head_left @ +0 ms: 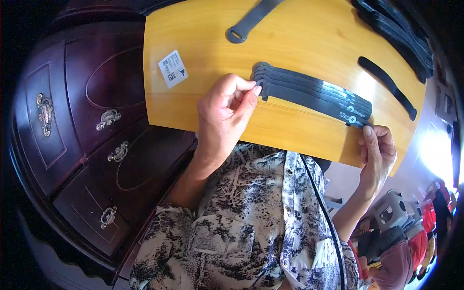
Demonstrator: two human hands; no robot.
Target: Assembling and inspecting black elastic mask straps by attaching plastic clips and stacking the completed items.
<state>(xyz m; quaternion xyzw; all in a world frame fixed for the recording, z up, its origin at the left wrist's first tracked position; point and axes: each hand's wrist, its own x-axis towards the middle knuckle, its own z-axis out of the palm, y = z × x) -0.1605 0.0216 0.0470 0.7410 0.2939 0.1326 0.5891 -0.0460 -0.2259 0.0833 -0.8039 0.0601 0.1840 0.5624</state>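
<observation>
On the table (193, 108), the left hand (225, 110) and right hand (378, 151) pinch opposite ends of the nearest black strap (307, 101) in an overlapping row (314, 86), apparently for alignment; release likely calls for even spacing.

Strap stack (314, 92): layers overlap, rear ones mostly covered, exact count unclear; left end partly behind left hand (226, 108). Right hand (379, 150), at stack's right end: fingers partly hidden by thumb. Slotted strap (253, 21), beyond stack: far end cut by top edge. Label (173, 68), left of stack: fine print too small. Black bundle (394, 36), beyond stack to the right: piece count unclear.
</observation>
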